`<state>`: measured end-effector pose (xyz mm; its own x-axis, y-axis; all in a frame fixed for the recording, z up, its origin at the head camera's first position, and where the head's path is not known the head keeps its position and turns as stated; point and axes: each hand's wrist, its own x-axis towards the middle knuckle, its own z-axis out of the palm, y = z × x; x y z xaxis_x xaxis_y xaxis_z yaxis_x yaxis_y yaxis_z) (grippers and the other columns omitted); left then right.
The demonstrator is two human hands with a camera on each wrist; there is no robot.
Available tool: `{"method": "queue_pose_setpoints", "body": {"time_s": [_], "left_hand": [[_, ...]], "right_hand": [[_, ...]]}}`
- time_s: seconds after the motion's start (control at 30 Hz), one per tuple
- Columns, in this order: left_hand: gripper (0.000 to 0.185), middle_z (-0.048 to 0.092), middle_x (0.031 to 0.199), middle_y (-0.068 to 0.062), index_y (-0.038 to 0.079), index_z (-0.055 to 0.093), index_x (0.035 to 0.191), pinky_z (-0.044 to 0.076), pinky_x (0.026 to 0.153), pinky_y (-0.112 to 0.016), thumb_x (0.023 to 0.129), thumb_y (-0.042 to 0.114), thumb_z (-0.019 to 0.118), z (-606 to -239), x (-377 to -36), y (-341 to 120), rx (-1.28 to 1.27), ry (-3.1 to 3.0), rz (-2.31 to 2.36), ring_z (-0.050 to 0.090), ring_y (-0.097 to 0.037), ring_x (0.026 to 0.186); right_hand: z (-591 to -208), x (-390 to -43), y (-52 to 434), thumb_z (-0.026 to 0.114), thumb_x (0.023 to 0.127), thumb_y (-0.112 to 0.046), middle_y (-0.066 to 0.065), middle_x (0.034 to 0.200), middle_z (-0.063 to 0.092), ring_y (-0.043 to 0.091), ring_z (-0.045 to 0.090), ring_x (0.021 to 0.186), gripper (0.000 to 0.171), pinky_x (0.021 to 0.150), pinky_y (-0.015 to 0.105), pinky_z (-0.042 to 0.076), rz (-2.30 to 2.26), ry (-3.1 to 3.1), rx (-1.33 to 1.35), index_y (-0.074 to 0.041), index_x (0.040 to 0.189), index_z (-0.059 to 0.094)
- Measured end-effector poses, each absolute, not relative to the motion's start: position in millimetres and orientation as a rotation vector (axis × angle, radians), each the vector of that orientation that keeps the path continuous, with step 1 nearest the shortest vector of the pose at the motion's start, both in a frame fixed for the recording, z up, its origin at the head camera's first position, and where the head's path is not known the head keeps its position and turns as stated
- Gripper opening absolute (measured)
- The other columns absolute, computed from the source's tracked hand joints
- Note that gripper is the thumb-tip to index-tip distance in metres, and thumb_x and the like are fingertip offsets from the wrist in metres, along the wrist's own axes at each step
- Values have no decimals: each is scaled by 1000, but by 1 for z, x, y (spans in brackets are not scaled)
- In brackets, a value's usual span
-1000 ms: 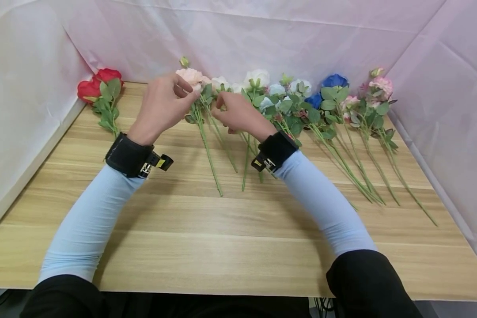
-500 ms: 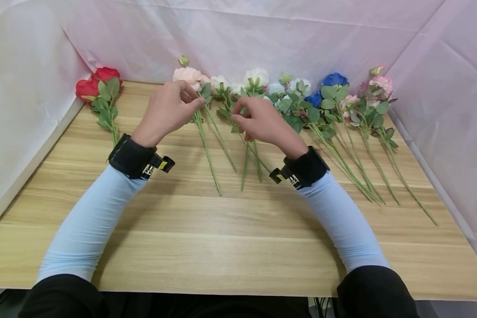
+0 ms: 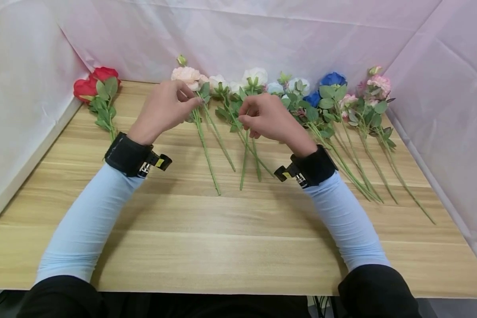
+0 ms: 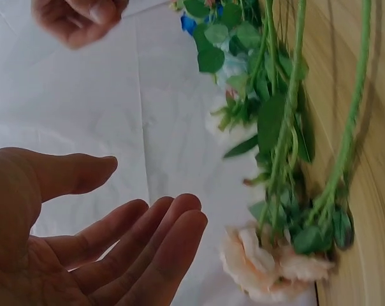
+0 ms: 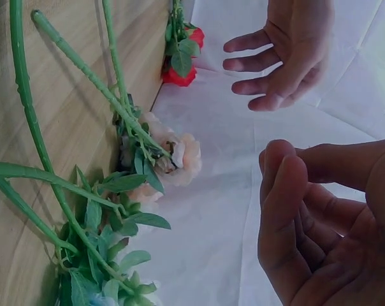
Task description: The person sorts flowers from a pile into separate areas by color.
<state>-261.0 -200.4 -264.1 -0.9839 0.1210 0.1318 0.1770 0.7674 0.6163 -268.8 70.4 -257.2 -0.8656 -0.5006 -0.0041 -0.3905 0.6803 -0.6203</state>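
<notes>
My left hand (image 3: 159,108) hovers just in front of the peach flowers (image 3: 187,78). In the left wrist view its thumb and fingers are apart, with nothing between them. My right hand (image 3: 272,117) is over the green stems of the white flowers (image 3: 255,77). Its fingers are loosely bent in the right wrist view, the thumb close to the index fingertip, and no object shows in it. Both hands look raised off the flowers. Beneath them, thin green stems (image 3: 207,154) lie on the wooden table, pointing toward me.
Two red roses (image 3: 97,83) lie at the far left. Pale blue flowers (image 3: 298,86), blue roses (image 3: 333,79) and pink flowers (image 3: 379,84) line the back right, their stems fanned forward. White-pink cloth walls (image 3: 238,35) enclose the table (image 3: 206,247) at the back and sides.
My right hand has moved right and a little toward me, away from the left hand. The left hand has come slightly nearer to me. The flowers appear to lie as before.
</notes>
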Motion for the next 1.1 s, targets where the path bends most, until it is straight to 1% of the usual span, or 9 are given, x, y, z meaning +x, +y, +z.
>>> {"method": "queue_pose_setpoints", "body": {"time_s": [0.17,0.3,0.37,0.5,0.57,0.63,0.9,1.0,1.1], "left_hand": [[55,74,117,-21,3,72,124,51,66,-36,101,52,57,-266,-280,-240,-41,-2946,-878,71,-33,91],[51,70,91,-25,-2,74,98,44,61,-46,97,47,59,-276,-293,-289,226,-2981,-579,63,-46,96],[51,64,89,-29,-8,67,97,47,62,-54,95,42,59,-285,-295,-312,370,-2987,-480,61,-52,98],[60,59,116,-40,-16,58,118,50,76,-64,95,39,57,-304,-295,-345,575,-3040,-429,57,-60,110],[66,56,126,-43,-17,54,127,49,82,-65,94,40,58,-312,-295,-354,614,-3060,-437,55,-61,115],[66,56,126,-43,-18,55,126,49,81,-63,93,39,60,-318,-296,-360,623,-3066,-446,55,-59,116],[60,54,112,-40,-18,55,115,46,71,-54,93,38,54,-324,-297,-370,614,-3086,-428,54,-54,107],[57,55,105,-38,-17,57,110,47,72,-55,93,37,55,-322,-296,-370,591,-3072,-427,54,-54,104],[57,54,107,-40,-19,57,111,47,78,-60,92,35,58,-318,-293,-369,598,-3048,-483,51,-56,106]], "right_hand": [[-256,-269,73,62,104,-17,10,90,75,23,73,71,13,66,32,62,-947,2712,-731,-10,111,70],[-254,-269,75,62,104,-17,10,90,75,25,74,72,13,66,32,62,-944,2711,-721,-10,111,70],[-254,-268,74,62,104,-17,11,91,75,27,74,73,13,66,32,62,-946,2709,-715,-10,111,70],[-253,-267,74,62,104,-18,10,90,75,27,74,73,12,65,32,62,-943,2708,-713,-10,111,69],[-253,-267,73,63,104,-18,10,90,75,26,74,72,12,65,32,62,-946,2704,-712,-10,111,69],[-253,-267,73,63,104,-18,10,90,75,26,74,71,12,65,32,62,-949,2702,-708,-10,110,69],[-253,-268,72,62,104,-18,14,92,75,33,74,75,14,65,32,62,-951,2702,-743,-9,112,69],[-254,-268,71,62,104,-17,12,90,75,33,74,74,13,64,32,62,-958,2694,-747,-8,111,69],[-254,-268,71,62,104,-18,11,90,74,28,73,71,12,64,32,62,-951,2695,-741,-9,111,69]]}}
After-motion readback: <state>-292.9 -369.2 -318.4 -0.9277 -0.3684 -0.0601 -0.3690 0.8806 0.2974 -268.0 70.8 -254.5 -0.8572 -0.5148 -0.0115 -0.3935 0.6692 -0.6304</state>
